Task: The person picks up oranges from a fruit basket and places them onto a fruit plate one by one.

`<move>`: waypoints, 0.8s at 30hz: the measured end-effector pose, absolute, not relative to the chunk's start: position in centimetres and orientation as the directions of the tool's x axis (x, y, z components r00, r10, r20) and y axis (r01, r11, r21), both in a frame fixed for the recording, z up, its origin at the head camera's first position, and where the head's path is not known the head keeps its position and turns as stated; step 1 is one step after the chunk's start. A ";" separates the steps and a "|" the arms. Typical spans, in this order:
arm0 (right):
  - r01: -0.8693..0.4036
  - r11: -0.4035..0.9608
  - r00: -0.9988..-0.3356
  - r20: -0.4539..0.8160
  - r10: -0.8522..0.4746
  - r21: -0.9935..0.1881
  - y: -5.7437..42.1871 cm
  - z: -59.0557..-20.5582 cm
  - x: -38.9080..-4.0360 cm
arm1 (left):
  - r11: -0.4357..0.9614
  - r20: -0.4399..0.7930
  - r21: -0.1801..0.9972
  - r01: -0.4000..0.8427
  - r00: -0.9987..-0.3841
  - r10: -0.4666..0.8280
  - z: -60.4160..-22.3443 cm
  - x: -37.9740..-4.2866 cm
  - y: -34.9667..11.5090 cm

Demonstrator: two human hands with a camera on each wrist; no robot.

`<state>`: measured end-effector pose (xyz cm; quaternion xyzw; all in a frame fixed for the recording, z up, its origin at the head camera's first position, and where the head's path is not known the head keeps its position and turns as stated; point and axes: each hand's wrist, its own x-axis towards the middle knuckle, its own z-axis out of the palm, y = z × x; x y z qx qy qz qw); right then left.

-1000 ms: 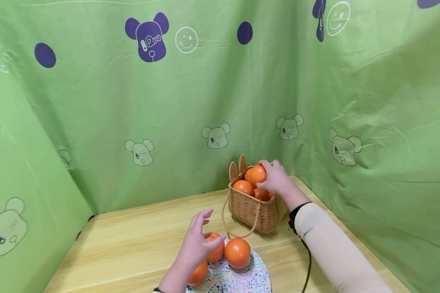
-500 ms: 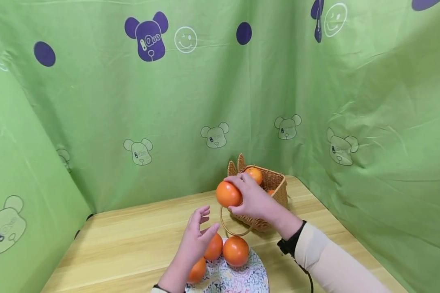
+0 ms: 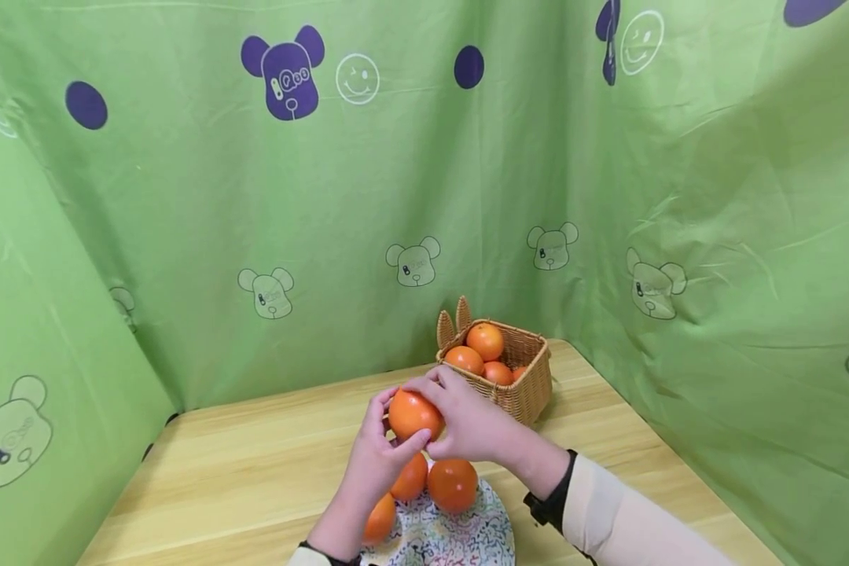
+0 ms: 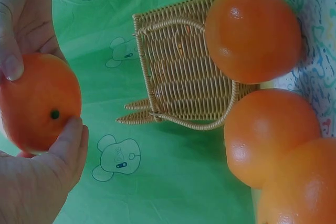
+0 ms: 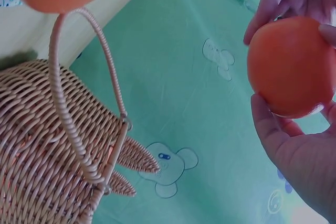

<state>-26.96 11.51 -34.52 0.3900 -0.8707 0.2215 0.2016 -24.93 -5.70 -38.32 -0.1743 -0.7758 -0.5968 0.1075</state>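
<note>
Above the near part of the table, both hands hold one orange (image 3: 415, 414) between them. My left hand (image 3: 369, 464) has its thumb and fingers curled on the near left of it. From the right, my right hand (image 3: 477, 420) grips the same fruit with fingers over the top and thumb below. A small green stem spot shows on this orange (image 4: 44, 98) in the left wrist view. Below lies a round plate (image 3: 477, 538) with a colourful squiggle pattern. Three oranges (image 3: 453, 485) rest on it, partly behind the left hand and wrist.
Behind the right hand stands a wicker basket (image 3: 534, 389) with two ear shapes, holding several oranges (image 3: 484, 342). Its looped handle (image 4: 231, 103) hangs down at the front. Green curtains (image 3: 325, 196) enclose the wooden table (image 3: 240, 464) at the back and sides.
My right hand has lifted an orange out of the basket and carried it left and down to the left hand. Now the left hand, earlier holding nothing above the plate, grips it too.
</note>
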 end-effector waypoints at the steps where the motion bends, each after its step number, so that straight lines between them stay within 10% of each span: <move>1: -0.769 0.598 -0.613 0.521 -0.594 -0.224 11.4 -34.6 -26.8 | 0.235 0.377 0.886 0.400 -0.916 0.138 -38.3 -24.9 -5.7; 24: -0.716 0.644 -0.684 0.452 -0.572 -0.270 12.7 -34.2 -27.4 | 0.486 0.350 0.767 0.418 -0.909 0.228 -41.4 -24.5 -7.5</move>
